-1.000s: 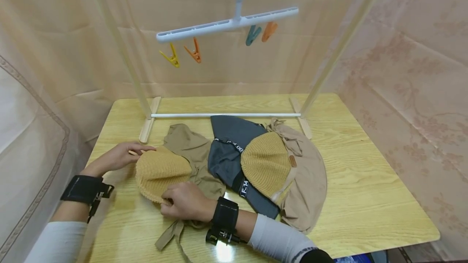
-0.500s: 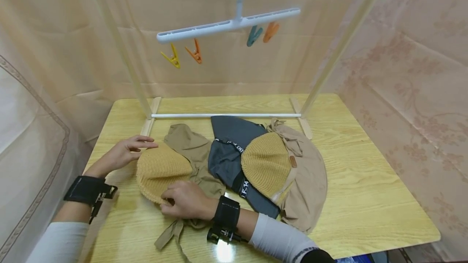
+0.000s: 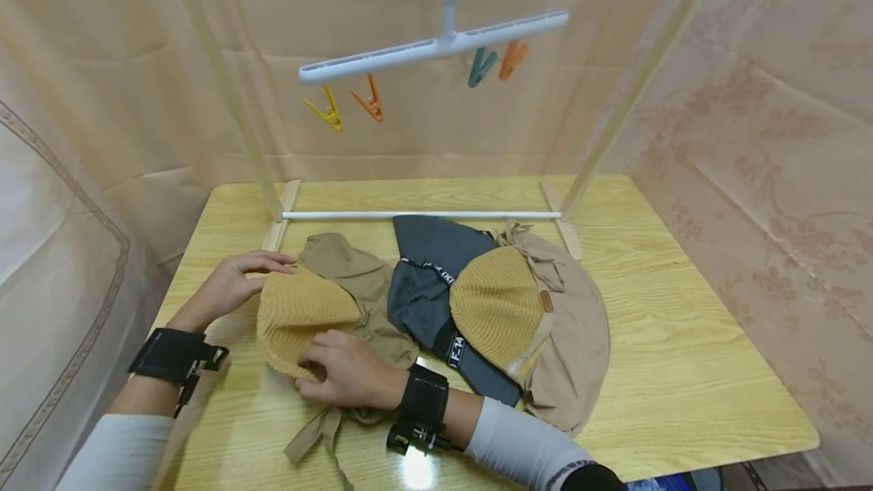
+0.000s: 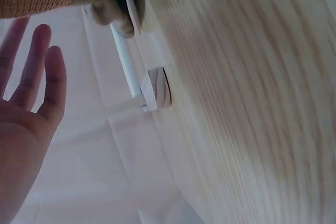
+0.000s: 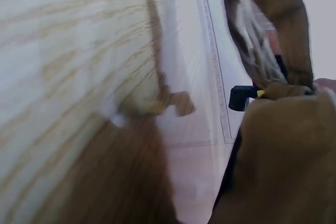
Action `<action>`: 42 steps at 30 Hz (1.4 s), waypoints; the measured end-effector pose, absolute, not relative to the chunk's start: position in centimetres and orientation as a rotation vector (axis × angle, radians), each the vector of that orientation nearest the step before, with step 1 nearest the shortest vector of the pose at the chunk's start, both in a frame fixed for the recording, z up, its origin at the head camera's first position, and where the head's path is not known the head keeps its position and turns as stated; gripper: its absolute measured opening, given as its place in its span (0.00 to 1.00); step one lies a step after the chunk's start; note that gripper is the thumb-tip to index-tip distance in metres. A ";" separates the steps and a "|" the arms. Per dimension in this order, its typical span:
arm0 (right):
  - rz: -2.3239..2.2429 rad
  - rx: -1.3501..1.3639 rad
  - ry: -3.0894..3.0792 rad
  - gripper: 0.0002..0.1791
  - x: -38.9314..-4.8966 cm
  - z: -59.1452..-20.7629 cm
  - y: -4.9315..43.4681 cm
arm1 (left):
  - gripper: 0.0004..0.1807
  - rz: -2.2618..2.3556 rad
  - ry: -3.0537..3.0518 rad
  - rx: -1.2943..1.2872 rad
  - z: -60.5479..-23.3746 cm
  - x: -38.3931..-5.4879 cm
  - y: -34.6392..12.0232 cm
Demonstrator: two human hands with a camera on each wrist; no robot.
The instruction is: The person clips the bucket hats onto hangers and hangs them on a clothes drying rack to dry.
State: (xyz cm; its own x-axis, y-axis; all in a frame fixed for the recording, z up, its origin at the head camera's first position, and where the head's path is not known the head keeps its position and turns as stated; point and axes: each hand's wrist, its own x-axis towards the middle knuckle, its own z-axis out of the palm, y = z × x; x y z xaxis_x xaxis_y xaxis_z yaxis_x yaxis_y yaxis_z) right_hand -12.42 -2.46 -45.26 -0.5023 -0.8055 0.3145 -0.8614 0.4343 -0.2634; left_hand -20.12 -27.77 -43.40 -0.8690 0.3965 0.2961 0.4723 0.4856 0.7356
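A sun hat point(image 3: 310, 309) with a yellow knitted part and khaki cloth lies at the left of the group of hats, its cloth tie point(image 3: 314, 434) trailing towards the front. At its upper left edge is my left hand point(image 3: 235, 286), fingers extended; in the left wrist view the fingers look straight. My right hand point(image 3: 351, 370) pinches the lower edge with curled fingers. Khaki cloth point(image 5: 289, 150) fills the right of the right wrist view, and the fingertips are mostly hidden there. Alongside lie a dark grey hat point(image 3: 419, 301) with a lettered band and a second yellow-and-beige hat point(image 3: 569, 339).
Behind the hats stands a rack with a white lower bar point(image 3: 341, 215) and wooden feet point(image 3: 561, 222). From its top rail hangs a pale blue hanger point(image 3: 436, 46) with yellow, orange and teal clips point(image 3: 481, 67). The wooden table point(image 3: 682, 354) extends to the right.
My left hand has moved slightly right and up along the hat's edge. The hat has shifted a little, while my right hand has barely moved. The hanger has swung slightly to the right.
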 end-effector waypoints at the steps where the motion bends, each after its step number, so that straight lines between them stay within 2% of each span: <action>1: 0.608 1.478 -2.541 0.12 -12.4 -45.2 -2.4 | 0.11 -1.358 -2.639 -0.750 -43.3 -20.1 -27.7; 9: 0.694 1.448 -2.562 0.18 -12.5 -44.5 -2.3 | 0.10 -1.397 -2.708 -0.612 -42.5 -20.2 -27.0; 14: 0.797 1.455 -2.491 0.12 -12.6 -44.3 -2.2 | 0.10 -1.410 -2.725 -0.607 -42.1 -20.2 -26.6; 19: 0.849 1.442 -2.422 0.08 -12.8 -44.3 -2.1 | 0.11 -1.450 -2.681 -0.738 -41.7 -20.1 -26.4; 24: 0.836 1.437 -2.428 0.08 -12.9 -44.4 -2.1 | 0.26 -1.473 -2.609 -0.878 -41.8 -19.9 -26.5; 26: 0.850 1.443 -2.432 0.08 -12.8 -44.4 -2.0 | 0.27 -1.485 -2.579 -0.903 -42.0 -19.8 -26.5; 31: 0.972 1.448 -2.429 0.08 -12.9 -43.9 -1.6 | 0.15 -1.521 -2.501 -0.912 -42.7 -19.6 -26.4; 36: 1.079 1.428 -2.417 0.07 -13.3 -43.2 -1.3 | 0.20 -1.517 -2.508 -0.812 -42.5 -19.6 -26.1; 42: 1.046 1.443 -2.430 0.08 -13.4 -43.0 -1.2 | 0.12 -1.574 -2.497 -0.722 -42.3 -19.6 -25.5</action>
State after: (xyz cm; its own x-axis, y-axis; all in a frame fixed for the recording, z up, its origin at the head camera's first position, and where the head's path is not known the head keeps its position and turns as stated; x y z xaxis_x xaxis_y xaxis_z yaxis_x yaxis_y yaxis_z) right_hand -13.37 -1.20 -42.99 -0.5350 -0.7246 0.4344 -0.8136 0.3035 -0.4959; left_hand -19.57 -25.52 -42.26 -0.8819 0.3364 0.3302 0.4429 0.3520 0.8246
